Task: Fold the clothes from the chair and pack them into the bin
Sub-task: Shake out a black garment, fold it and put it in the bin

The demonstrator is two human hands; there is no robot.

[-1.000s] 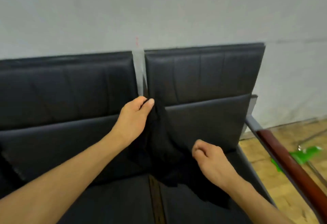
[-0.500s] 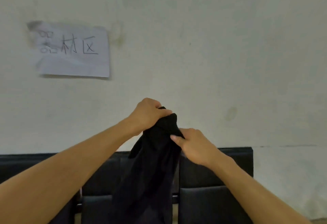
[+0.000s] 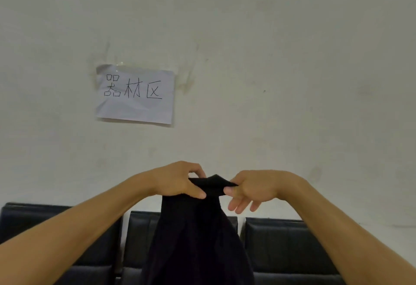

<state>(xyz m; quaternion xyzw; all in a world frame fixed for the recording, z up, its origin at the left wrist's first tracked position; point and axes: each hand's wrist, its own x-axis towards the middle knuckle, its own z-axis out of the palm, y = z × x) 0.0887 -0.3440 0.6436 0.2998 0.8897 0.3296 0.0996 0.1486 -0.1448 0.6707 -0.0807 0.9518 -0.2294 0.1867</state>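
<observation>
Garment (image 3: 198,239) black, lifted clear of chairs (image 3: 281,244), hanging at 6 o'clock. Left hand (image 3: 177,181) and right hand (image 3: 254,188) both pinch top edge, grip tight. Step: unfurling for fold. Next: spread hands, find corners.

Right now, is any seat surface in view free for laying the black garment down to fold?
Barely. Only the black padded chair backs show, flanking the hanging black garment; the seats lie below the frame. Left hand and right hand crowd its top edge.

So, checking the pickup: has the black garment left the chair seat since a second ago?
Yes: garment now hangs from both hands, above the chair backs.
</observation>
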